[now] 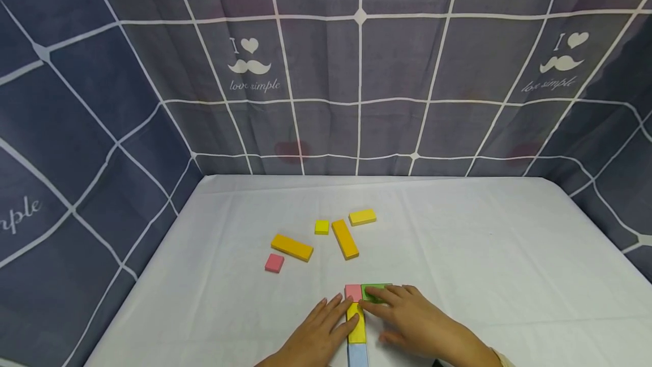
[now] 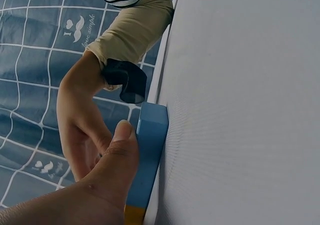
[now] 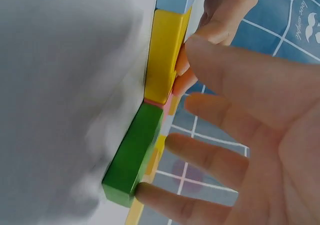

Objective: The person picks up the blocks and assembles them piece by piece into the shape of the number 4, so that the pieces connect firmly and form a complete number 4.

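Observation:
On the white tabletop a pink square block (image 1: pixel 352 291) joins a green block (image 1: pixel 379 286) on its right and a yellow block (image 1: pixel 359 333) below. A light blue block (image 1: pixel 357 354) continues the line toward the near edge. My left hand (image 1: pixel 316 334) rests along the left side of this line, fingers extended near the pink and yellow blocks, thumb over the yellow one. My right hand (image 1: pixel 420 319) reaches in from the right with spread fingers, fingertips over the green block and beside the yellow. In the right wrist view one fingertip meets the green block's far end.
Farther back lie two long orange-yellow blocks (image 1: pixel 292 247), a small yellow square (image 1: pixel 321 227), a short yellow block (image 1: pixel 362 217) and a loose pink square (image 1: pixel 274 263). A dark checked curtain (image 1: pixel 326 67) surrounds the table's back and sides.

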A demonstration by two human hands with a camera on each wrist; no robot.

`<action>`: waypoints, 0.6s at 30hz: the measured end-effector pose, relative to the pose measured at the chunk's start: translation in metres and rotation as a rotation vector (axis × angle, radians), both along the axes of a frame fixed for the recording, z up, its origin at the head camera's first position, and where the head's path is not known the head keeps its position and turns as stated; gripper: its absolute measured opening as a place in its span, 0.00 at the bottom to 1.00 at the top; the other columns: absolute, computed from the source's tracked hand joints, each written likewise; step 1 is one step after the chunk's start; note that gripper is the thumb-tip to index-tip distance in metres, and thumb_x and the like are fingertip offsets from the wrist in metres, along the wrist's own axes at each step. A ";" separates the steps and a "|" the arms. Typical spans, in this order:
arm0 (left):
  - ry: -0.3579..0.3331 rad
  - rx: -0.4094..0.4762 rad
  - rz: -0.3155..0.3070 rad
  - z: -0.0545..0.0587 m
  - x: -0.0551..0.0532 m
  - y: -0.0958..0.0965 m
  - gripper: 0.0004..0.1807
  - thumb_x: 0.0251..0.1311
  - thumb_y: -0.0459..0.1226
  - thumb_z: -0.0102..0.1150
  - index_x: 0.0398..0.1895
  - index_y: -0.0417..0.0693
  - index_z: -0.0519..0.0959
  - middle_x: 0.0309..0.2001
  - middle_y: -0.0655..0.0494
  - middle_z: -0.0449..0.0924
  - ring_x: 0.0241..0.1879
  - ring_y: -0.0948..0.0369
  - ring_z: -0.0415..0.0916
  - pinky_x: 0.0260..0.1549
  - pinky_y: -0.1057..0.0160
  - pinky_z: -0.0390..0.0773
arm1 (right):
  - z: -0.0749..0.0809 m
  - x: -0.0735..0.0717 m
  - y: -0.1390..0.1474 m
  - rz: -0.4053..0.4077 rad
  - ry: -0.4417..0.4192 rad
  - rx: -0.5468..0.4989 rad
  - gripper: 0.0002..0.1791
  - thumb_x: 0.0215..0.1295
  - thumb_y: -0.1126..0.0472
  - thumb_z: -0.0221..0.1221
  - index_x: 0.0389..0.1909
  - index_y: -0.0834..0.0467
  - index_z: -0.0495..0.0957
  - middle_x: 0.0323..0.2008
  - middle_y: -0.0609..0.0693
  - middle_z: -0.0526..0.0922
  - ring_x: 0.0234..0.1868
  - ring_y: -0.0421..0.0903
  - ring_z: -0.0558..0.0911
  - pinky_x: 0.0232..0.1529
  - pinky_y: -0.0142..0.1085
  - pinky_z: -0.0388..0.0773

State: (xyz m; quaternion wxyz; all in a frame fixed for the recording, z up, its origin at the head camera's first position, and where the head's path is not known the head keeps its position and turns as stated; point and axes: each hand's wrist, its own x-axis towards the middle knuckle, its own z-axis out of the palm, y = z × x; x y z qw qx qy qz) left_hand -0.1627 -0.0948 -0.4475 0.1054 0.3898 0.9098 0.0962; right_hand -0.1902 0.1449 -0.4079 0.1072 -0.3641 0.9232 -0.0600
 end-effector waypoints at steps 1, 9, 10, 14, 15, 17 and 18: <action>-0.004 0.001 0.001 0.000 0.000 0.000 0.53 0.47 0.78 0.31 0.74 0.61 0.51 0.77 0.57 0.43 0.75 0.56 0.46 0.69 0.46 0.57 | 0.000 0.000 0.000 0.002 -0.012 0.010 0.31 0.58 0.45 0.62 0.64 0.37 0.67 0.65 0.43 0.70 0.61 0.53 0.73 0.58 0.53 0.71; -0.081 0.011 0.029 0.003 0.000 0.000 0.54 0.46 0.78 0.34 0.74 0.61 0.51 0.76 0.58 0.43 0.74 0.57 0.49 0.69 0.46 0.57 | -0.001 0.001 -0.001 0.034 0.001 0.033 0.31 0.57 0.47 0.63 0.63 0.33 0.67 0.69 0.40 0.66 0.59 0.57 0.73 0.57 0.54 0.71; -0.086 0.012 0.027 0.003 0.000 0.000 0.53 0.47 0.78 0.34 0.74 0.61 0.51 0.76 0.58 0.43 0.73 0.57 0.50 0.69 0.46 0.58 | -0.001 0.001 -0.001 0.039 0.008 0.035 0.31 0.56 0.47 0.63 0.62 0.33 0.67 0.69 0.40 0.65 0.59 0.57 0.73 0.57 0.54 0.71; -0.087 -0.003 0.028 0.004 0.001 0.001 0.54 0.45 0.79 0.34 0.74 0.62 0.50 0.76 0.59 0.42 0.72 0.57 0.51 0.68 0.47 0.60 | -0.002 0.001 -0.002 0.045 0.018 0.052 0.31 0.55 0.45 0.64 0.62 0.32 0.67 0.68 0.38 0.66 0.58 0.57 0.73 0.56 0.54 0.71; -0.068 -0.018 0.023 0.004 0.001 0.001 0.55 0.45 0.79 0.33 0.74 0.61 0.50 0.76 0.59 0.43 0.72 0.58 0.52 0.68 0.48 0.60 | -0.003 0.001 -0.002 0.044 0.021 0.058 0.31 0.55 0.45 0.64 0.62 0.32 0.67 0.68 0.38 0.66 0.58 0.57 0.73 0.56 0.54 0.71; -0.033 -0.053 0.018 0.005 0.001 0.001 0.55 0.44 0.80 0.31 0.73 0.60 0.52 0.76 0.59 0.44 0.71 0.59 0.53 0.68 0.50 0.62 | -0.003 0.001 -0.001 0.040 0.023 0.068 0.32 0.54 0.44 0.64 0.62 0.31 0.67 0.68 0.37 0.65 0.58 0.56 0.73 0.56 0.53 0.71; -0.019 -0.068 0.017 0.005 0.002 0.001 0.56 0.44 0.80 0.30 0.73 0.59 0.53 0.76 0.59 0.45 0.70 0.59 0.54 0.68 0.51 0.62 | -0.004 0.001 -0.001 0.042 0.030 0.071 0.32 0.54 0.44 0.64 0.62 0.31 0.67 0.68 0.37 0.65 0.58 0.55 0.72 0.56 0.53 0.71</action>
